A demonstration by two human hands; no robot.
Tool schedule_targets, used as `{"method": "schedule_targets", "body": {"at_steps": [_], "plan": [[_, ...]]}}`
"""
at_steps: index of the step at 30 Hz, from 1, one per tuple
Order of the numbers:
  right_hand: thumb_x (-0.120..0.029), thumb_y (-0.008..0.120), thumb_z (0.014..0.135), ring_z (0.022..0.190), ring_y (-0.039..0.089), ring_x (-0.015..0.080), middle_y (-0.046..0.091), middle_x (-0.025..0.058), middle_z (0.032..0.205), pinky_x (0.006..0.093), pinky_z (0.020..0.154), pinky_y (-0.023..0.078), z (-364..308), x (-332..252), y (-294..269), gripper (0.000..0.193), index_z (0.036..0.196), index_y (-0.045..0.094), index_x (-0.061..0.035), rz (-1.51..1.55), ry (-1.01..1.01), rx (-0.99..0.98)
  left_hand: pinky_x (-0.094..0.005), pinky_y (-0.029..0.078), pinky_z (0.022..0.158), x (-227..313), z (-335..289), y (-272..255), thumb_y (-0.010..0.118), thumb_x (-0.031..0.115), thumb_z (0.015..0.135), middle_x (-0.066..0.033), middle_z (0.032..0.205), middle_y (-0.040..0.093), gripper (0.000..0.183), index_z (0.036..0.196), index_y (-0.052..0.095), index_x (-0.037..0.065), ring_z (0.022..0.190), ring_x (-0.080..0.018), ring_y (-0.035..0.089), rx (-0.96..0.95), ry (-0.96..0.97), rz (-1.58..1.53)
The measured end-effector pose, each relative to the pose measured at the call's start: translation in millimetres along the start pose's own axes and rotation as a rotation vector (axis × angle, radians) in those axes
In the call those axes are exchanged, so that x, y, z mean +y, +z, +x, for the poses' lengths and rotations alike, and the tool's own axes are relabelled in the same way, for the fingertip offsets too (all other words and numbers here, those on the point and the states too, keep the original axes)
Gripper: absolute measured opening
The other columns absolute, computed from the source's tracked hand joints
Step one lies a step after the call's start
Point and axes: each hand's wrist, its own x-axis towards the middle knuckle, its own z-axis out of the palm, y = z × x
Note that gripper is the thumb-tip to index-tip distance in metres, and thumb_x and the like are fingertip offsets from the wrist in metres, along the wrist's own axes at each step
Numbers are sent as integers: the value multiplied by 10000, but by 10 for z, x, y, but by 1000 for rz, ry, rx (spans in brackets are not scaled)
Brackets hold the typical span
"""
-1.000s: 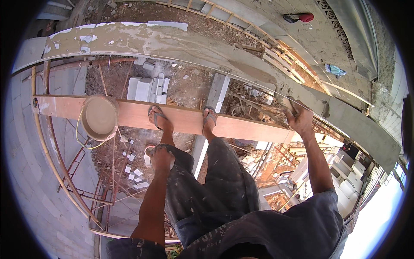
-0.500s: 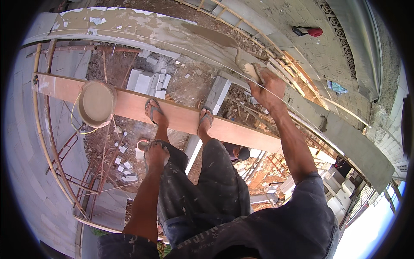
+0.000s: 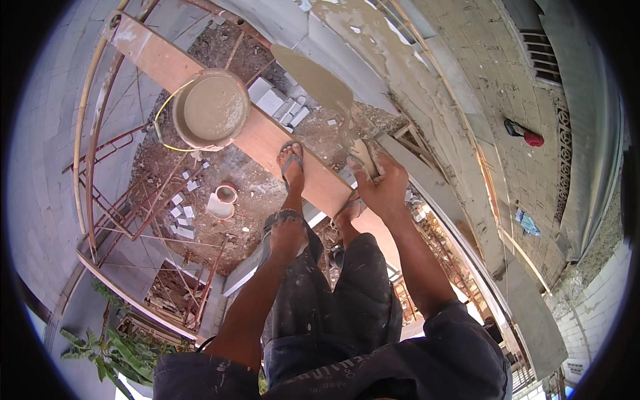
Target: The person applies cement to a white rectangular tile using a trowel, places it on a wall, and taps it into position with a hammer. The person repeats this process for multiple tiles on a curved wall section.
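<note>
My right hand [image 3: 383, 183] is closed round the handle of a trowel [image 3: 313, 77]. Its long blade, coated in wet grey mortar, points up and left over the gap between the plank and the wall. My left hand [image 3: 288, 237] rests at my left knee with its fingers curled; something pale grey shows beside it, but I cannot make out what it grips. A round bucket [image 3: 179, 127] of wet mortar with a yellow handle stands on the wooden plank [image 3: 263, 143], left of my sandalled feet.
The wall top [image 3: 373, 40], smeared with mortar, runs along the upper right. Far below the plank lie pale blocks [image 3: 283, 103], rubble and a pipe-like ring [image 3: 227, 194]. Scaffold poles [image 3: 93, 133] stand at the left. A red and black object [image 3: 527, 133] lies beyond the wall.
My right hand has drawn the trowel back from the wall top, down and left toward my feet. The view has turned, bringing the bucket nearer the middle. My left hand stays at the knee.
</note>
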Motion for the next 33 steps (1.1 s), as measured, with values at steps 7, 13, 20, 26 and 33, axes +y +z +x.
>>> {"method": "schedule_targets", "body": {"at_steps": [7, 13, 20, 26, 33], "plan": [[-251, 707, 764, 931, 688, 302, 685, 178, 1051, 418, 780, 553, 1311, -570, 2611, 406, 1081, 663, -2, -356, -190, -454, -476, 393, 1023, -165, -28, -196, 622, 295, 839, -126, 1128, 631, 346, 1115, 647, 88, 1155, -316, 552, -71, -91, -219], [-340, 651, 836, 831, 707, 280, 703, 214, 841, 392, 735, 551, 1557, -495, 3195, 372, 917, 708, 19, -235, 99, -609, -480, 440, 920, -256, -59, -95, 587, 267, 844, -138, 1095, 624, 273, 1024, 643, 69, 1101, -310, 578, 138, -122, -394], [-338, 670, 896, 501, 598, 116, 667, 102, 700, 256, 405, 435, 978, 127, 2204, 370, 945, 671, 29, 755, 514, -853, -447, 433, 906, -161, -80, -92, 602, 241, 833, -131, 1002, 654, 246, 1004, 663, 75, 1024, -300, 609, 259, -86, -300], [-430, 705, 871, 784, 640, 131, 681, 87, 820, 262, 679, 507, 354, 197, 598, 455, 1006, 683, 5, 769, 366, -827, -489, 467, 813, -157, -74, 233, 618, 129, 773, -147, 832, 648, 134, 885, 673, 81, 875, -356, 603, 485, 91, -161], [-277, 732, 810, 842, 692, 284, 711, 175, 927, 379, 744, 536, -810, 1046, -1490, 431, 1152, 671, -22, 248, 275, -167, -473, 453, 863, -25, 62, 403, 622, 210, 791, -174, 896, 664, 201, 927, 676, 72, 932, -359, 611, 371, 111, 73]]}}
